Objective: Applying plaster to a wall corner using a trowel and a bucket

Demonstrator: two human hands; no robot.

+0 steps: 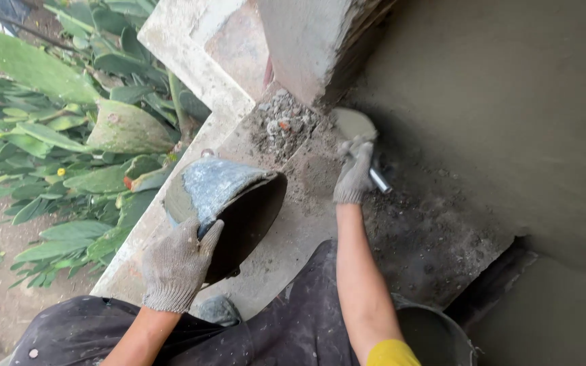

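Much rubble (281, 125) beside trowel (355, 129)

Grey knit gloves cover the left hand (176, 268) and right hand (354, 177). The bucket (228, 203) is blue-grey outside, smeared with grey mortar, black inside. The trowel (355, 125) is grey, its handle silver. The wall (510, 108) is wet grey; the cactus (55, 115) is green; one sleeve (391, 354) is yellow.

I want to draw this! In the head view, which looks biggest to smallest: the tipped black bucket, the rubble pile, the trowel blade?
1. Tipped black mortar-smeared bucket, nearest the camera, so maybe flattered.
2. Grey rubble pile.
3. Round grey trowel blade, partly hidden by the right hand.
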